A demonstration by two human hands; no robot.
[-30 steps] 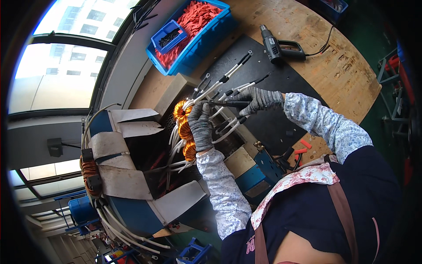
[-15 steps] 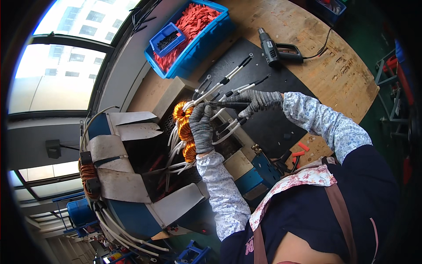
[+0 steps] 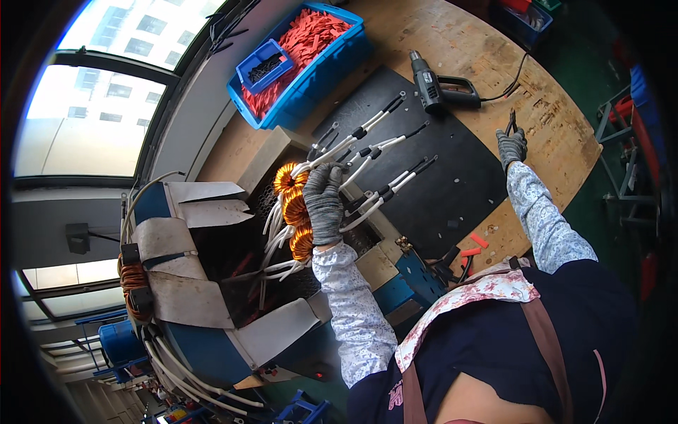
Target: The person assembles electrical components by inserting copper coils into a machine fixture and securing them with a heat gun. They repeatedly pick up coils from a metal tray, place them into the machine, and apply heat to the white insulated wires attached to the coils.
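My left hand (image 3: 323, 203), in a grey knit glove, is closed around a bundle of white-sleeved wire leads (image 3: 367, 152) where they leave the orange copper coils (image 3: 293, 212) of a large motor stator (image 3: 191, 275). The leads fan out over a black mat (image 3: 438, 177). Stretched out to the right over the wooden bench, my right hand (image 3: 511, 145), also gloved, grips a small dark pair of pliers (image 3: 511, 122) standing upright above the fingers.
A black heat gun (image 3: 434, 86) with its cord lies at the mat's far edge. A blue bin (image 3: 339, 67) of red sleeve pieces holds a smaller blue tray (image 3: 265, 62). Red scraps (image 3: 472, 247) lie near the bench's front edge. Windows run along the left.
My right hand has left the wire leads and swung out to the right over the bench, now holding the pliers. My left hand stays on the leads.
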